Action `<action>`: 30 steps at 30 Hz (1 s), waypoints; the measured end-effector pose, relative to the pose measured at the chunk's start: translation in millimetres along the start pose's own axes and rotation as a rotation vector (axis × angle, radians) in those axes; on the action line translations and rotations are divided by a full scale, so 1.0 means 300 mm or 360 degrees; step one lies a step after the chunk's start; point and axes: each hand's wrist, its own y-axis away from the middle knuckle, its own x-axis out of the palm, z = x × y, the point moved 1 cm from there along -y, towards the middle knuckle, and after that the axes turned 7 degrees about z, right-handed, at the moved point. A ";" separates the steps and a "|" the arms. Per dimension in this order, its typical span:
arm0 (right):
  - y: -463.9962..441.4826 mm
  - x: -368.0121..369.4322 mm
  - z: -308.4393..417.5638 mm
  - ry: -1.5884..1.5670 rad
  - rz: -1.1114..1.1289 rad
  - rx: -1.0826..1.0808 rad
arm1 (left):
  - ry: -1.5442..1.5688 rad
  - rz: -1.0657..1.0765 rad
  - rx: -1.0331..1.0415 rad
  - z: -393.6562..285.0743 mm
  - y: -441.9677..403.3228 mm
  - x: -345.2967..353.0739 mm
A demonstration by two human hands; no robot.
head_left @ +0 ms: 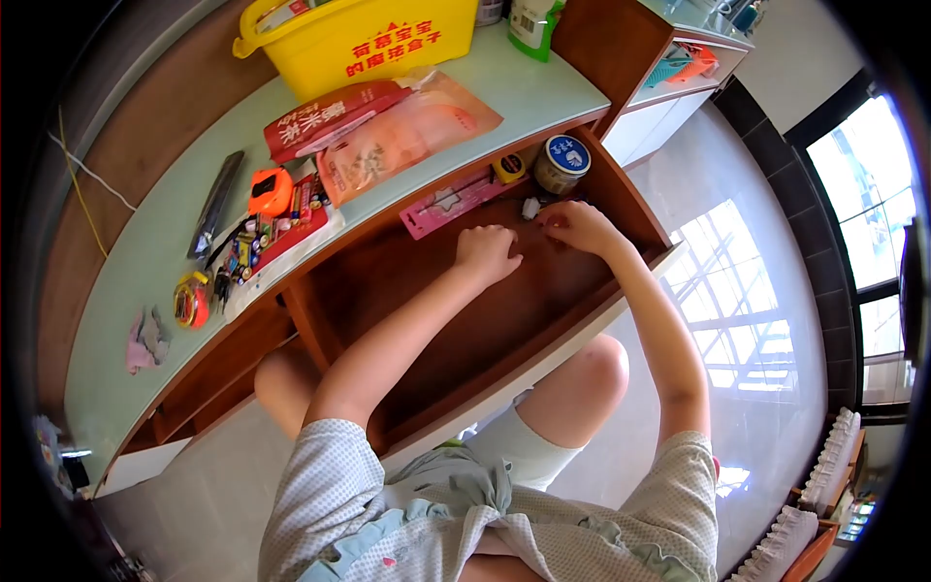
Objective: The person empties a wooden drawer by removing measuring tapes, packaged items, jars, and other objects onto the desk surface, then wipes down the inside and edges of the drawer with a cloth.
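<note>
Drawer (pixel 543 286) open, jar (pixel 562 165) and pink packet (pixel 451 206) in along the back, batteries (pixel 257 238) out on the desk (pixel 116 291); left hand (pixel 485 254) half-curled, right hand (pixel 579 231) narrow, can't tell if either holds anything.

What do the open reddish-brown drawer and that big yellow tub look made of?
Open reddish-brown drawer: probably wood or veneer, satin, from its warm tone and soft sheen. Big yellow tub: likely smooth plastic, given its moulded-looking rim.

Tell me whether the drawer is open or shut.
Open: the drawer is pulled out from under the tabletop, its inside showing, with a jar in it.
</note>
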 end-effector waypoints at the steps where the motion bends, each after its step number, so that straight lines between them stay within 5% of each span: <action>1: -0.008 -0.005 -0.012 0.0005 0.0020 0.0041 | -0.0035 -0.0001 -0.0010 -0.010 -0.020 0.005; 15: -0.151 0.059 -0.083 0.0410 -0.0145 0.0003 | 0.0096 -0.0080 -0.0338 0.023 -0.247 0.109; 30: -0.148 0.024 -0.076 0.0609 -0.0042 0.0220 | 0.0013 -0.0228 -0.0023 0.106 -0.268 0.121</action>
